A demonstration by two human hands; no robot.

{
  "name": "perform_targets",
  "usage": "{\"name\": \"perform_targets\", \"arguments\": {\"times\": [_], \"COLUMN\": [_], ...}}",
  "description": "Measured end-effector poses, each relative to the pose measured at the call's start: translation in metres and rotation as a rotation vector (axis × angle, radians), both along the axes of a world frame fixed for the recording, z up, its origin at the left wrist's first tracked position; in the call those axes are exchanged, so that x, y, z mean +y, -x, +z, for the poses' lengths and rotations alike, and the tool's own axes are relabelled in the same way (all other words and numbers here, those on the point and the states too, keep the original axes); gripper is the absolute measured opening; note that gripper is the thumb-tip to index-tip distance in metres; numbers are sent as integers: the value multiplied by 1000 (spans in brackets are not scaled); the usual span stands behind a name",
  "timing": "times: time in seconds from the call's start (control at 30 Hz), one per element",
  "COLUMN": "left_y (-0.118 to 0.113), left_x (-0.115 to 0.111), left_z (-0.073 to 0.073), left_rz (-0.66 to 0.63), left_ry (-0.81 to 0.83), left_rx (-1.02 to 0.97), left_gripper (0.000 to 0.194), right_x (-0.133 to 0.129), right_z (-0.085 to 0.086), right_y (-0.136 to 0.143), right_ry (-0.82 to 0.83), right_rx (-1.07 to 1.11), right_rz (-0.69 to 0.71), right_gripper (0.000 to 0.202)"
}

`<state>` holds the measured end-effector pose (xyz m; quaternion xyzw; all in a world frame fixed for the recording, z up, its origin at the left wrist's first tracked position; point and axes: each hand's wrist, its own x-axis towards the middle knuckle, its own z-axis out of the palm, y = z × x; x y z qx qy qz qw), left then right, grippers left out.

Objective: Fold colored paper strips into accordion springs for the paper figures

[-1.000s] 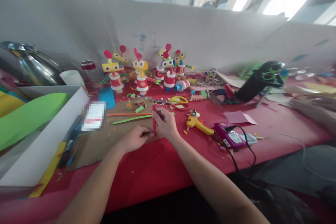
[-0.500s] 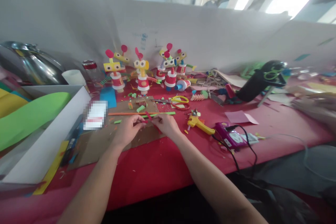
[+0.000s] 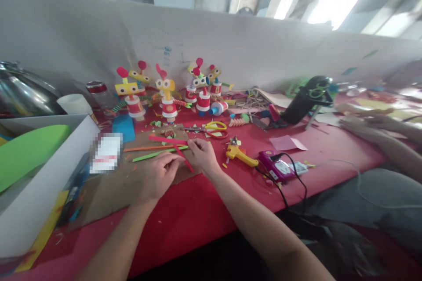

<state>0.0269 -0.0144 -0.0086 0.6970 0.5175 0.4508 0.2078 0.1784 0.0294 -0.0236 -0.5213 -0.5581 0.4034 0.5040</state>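
Observation:
Two arms of red paper strip cross at an angle over the cardboard sheet; one points left, the other slants down to the right. My right hand pinches the right end of the left-pointing arm between thumb and fingers. Below it, my left hand is closed, palm down, its fingertips on the slanting arm. Just beyond my left hand lie a green paper strip and an orange strip on the cardboard. Scissors with yellow and red handles rest behind my right hand.
Paper-cup figures stand along the back. To the right are a yellow glue gun, a purple power box with black cables, and a black holder. A white box stands left. Another person's arms are at far right.
The red strip now extends in two arms, one reaching left. My left hand has turned palm down and lowered. The view has swung right, so the table things appear further left.

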Motion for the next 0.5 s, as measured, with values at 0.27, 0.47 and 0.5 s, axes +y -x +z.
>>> {"name": "perform_targets", "arguments": {"times": [0.27, 0.47, 0.5], "left_y": [-3, 18, 19], "left_x": [11, 17, 18], "left_z": [-1, 4, 4], "left_rz": [90, 109, 99], "left_ry": [510, 629, 647], "left_rx": [-900, -790, -757], "left_gripper": [35, 24, 25], "right_x": [-15, -39, -42], "right_z": [15, 32, 31], "right_y": [1, -81, -97], "right_ry": [-54, -109, -55], "right_rx": [-300, -1041, -1162], "right_rz": [144, -132, -219], "right_gripper": [34, 34, 36]}}
